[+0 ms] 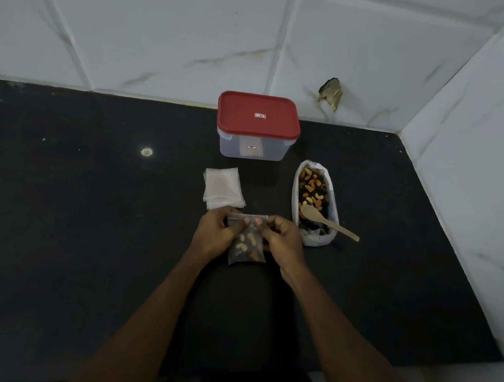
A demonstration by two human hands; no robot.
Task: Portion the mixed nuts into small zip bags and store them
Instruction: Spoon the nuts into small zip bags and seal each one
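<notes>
Both hands, left (214, 233) and right (283, 240), pinch the top strip of a filled zip bag (247, 247) above the counter (87, 221), between the empty bags (223, 189) and the nut tub (315, 203) holding a spoon (328, 221).

Fingers of the left hand (216, 233) and right hand (283, 240) cover the zip bag's (246, 249) upper part, so its seal can't be judged. The label (260, 116) on the red lid (239, 122) is too small to read. The stack of empty bags (221, 188) blurs together, count unclear.
</notes>
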